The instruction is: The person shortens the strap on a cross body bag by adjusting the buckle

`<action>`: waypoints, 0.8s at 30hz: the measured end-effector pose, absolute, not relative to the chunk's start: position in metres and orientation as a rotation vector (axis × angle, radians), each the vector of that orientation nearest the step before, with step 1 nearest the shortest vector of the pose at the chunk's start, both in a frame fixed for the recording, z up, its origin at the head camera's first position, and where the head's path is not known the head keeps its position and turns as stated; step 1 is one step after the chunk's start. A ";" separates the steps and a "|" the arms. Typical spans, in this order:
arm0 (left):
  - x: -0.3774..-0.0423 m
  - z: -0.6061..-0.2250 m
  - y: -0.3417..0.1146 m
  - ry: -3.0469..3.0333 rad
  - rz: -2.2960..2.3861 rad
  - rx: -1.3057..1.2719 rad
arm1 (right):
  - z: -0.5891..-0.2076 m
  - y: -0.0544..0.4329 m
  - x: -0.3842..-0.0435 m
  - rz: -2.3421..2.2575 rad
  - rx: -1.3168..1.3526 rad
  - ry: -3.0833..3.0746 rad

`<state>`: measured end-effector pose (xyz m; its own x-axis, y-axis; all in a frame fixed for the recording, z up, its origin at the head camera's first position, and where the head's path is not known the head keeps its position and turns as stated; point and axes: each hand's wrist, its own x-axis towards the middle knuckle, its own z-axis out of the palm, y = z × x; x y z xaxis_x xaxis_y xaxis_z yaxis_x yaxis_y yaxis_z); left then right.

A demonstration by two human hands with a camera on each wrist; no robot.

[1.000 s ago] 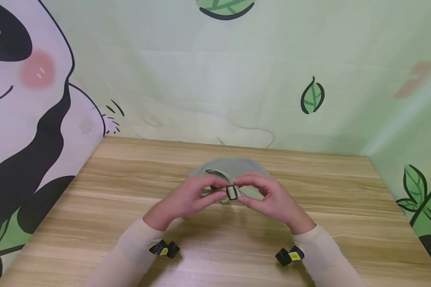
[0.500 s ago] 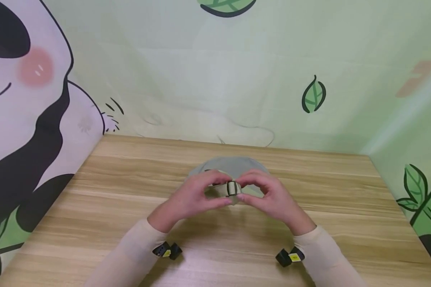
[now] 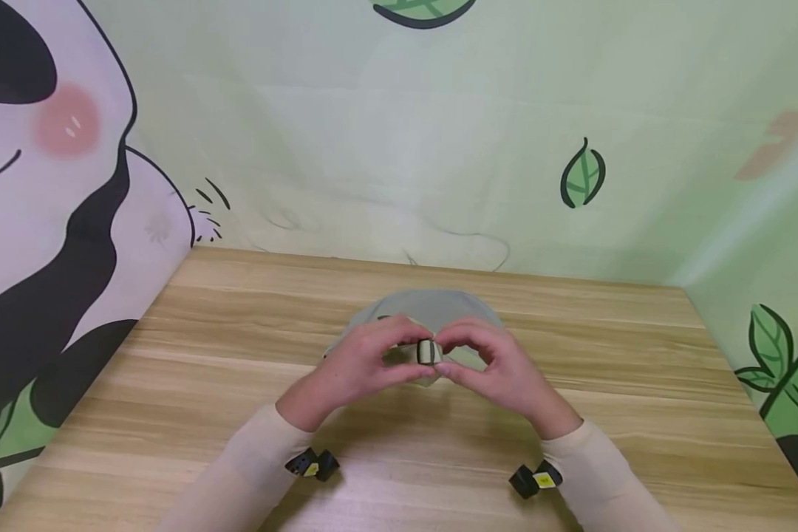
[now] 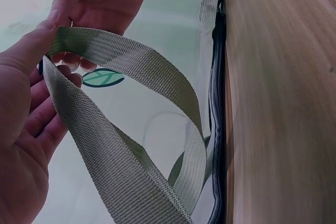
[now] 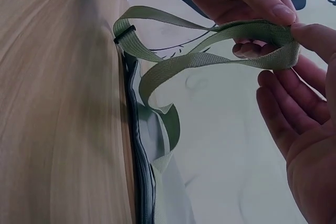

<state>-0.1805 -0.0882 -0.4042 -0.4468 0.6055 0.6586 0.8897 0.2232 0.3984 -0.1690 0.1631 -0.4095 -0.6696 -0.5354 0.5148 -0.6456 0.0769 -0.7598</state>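
A grey-green webbing strap [image 4: 142, 61] is held up between both hands, looped back on itself. A dark slide buckle [image 3: 426, 352] sits on it between the fingertips in the head view. My left hand [image 3: 355, 358] holds the strap from the left, its thumb below and fingers above the buckle. My right hand [image 3: 508, 362] pinches the strap at the buckle's right edge. In the right wrist view the strap runs down to a grey bag [image 3: 432, 301] with a dark zipper [image 5: 139, 145]. The bag lies on the table behind the hands, which partly hide it.
The wood-grain table [image 3: 239, 318] reaches back to a green printed backdrop [image 3: 386, 162] with leaves and a panda. A second dark buckle [image 5: 125, 35] is on the strap close to the bag. Wrist cameras [image 3: 536, 479] are strapped to both sleeves.
The buckle has turned from tilted to nearly upright. My left hand has shifted slightly right along the strap, closer to the right hand, and the strap's upper loop is now largely hidden.
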 end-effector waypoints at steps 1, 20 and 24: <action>-0.180 -0.404 -0.088 -2.134 -1.074 -1.387 | -0.410 0.163 -0.169 1.664 1.231 -2.226; -0.181 -0.404 -0.095 -2.162 -1.125 -1.357 | -0.409 0.162 -0.169 1.573 1.185 -2.197; -0.181 -0.404 -0.097 -2.180 -1.129 -1.337 | -0.408 0.163 -0.170 1.559 1.165 -2.222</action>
<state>-0.1809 -0.0967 -0.4036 -0.4968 0.5867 0.6395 0.8609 0.2397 0.4488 -0.1699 0.1627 -0.4084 -0.6741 -0.4895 0.5532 -0.6867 0.1395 -0.7134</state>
